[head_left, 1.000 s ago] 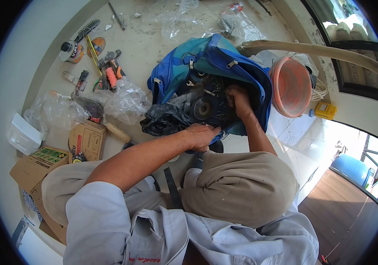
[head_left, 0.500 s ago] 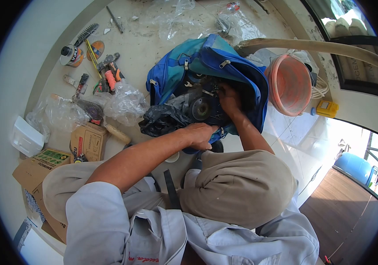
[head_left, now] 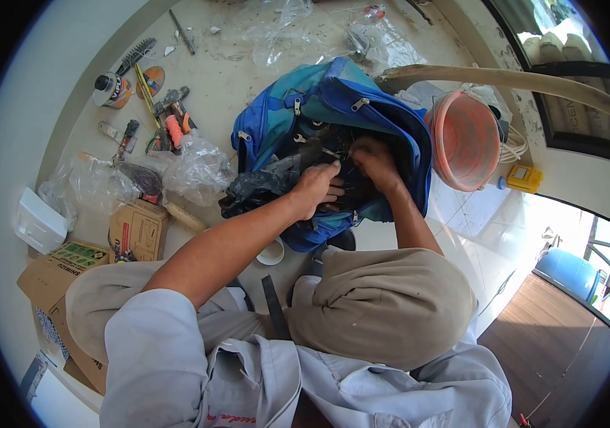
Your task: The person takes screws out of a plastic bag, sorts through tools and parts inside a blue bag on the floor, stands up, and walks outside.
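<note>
An open blue and teal bag [head_left: 265, 118] lies on the floor in front of my knees, with dark tools and loose metal bits inside. My left hand [head_left: 315, 187] reaches over the bag's near edge, its fingers curled down where a round disc showed earlier; what they grip is hidden. Deeper in the opening is my right hand [head_left: 374, 160], with fingers bent together near small metal pieces; I cannot make out what they hold. An open-end wrench [head_left: 300, 138] lies inside to the left. A black plastic bag [head_left: 251, 194] bulges beside my left wrist.
To the right stand an orange bucket [head_left: 464, 143] and a yellow container [head_left: 524, 178]. On the left are a clear plastic bag [head_left: 201, 167], several hand tools, a can [head_left: 112, 90] and cardboard boxes [head_left: 141, 228]. A white cup [head_left: 271, 251] sits below the bag.
My left hand has moved from the bag's near rim up into the opening, over the round disc. The right hand stays inside, shifted slightly, its fingers now closer to the left hand.
</note>
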`<state>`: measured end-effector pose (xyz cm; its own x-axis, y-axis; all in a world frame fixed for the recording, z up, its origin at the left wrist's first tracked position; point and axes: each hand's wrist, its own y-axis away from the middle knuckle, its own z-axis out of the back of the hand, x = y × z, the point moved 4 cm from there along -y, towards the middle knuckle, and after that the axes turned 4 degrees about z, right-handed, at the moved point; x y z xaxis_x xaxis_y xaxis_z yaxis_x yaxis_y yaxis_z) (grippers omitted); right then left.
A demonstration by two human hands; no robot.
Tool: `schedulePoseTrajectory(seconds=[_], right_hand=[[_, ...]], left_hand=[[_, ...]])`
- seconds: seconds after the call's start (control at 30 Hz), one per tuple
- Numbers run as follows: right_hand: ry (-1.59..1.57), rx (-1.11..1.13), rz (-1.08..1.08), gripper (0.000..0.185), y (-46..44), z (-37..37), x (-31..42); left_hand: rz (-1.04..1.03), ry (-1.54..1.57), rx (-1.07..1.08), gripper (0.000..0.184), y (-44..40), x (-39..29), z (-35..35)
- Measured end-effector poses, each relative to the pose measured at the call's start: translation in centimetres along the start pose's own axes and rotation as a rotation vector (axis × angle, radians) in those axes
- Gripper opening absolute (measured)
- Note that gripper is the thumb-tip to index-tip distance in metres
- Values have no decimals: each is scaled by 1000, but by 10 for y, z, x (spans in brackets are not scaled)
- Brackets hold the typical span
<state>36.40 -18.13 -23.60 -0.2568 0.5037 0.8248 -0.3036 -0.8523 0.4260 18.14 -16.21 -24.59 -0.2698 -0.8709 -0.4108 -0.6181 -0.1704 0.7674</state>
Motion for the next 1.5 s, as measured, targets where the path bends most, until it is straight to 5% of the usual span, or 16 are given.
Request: schedulePoseTrajectory(seconds=[0.07, 0.3, 0.5, 0.6, 0.73, 0.93, 1.23, 1.5], right_hand=[[-85, 252, -159, 17, 7, -2, 5], [301, 336, 372, 23, 31, -39, 47], [-27, 371, 124, 28, 35, -31, 51], [-222, 291, -20, 25, 31, -18, 50], [-129, -195, 10, 22, 12, 25, 35], [796, 29, 65, 26, 9, 7, 42], [1185, 69, 110, 20, 15, -18, 2], [1225, 92, 149, 19, 16, -19, 0]], left_hand=[[-4, 180, -52, 64, -10, 1, 9], [32, 359, -43, 46, -20, 9, 21], [45, 392, -72, 39, -10, 4, 20], [32, 203, 29, 36, -10, 2, 20], [142, 102, 34, 30, -13, 7, 25], [121, 66, 85, 24, -9, 13, 24], [152, 3, 177, 24, -2, 14, 22], [140, 40, 147, 25, -2, 12, 23]])
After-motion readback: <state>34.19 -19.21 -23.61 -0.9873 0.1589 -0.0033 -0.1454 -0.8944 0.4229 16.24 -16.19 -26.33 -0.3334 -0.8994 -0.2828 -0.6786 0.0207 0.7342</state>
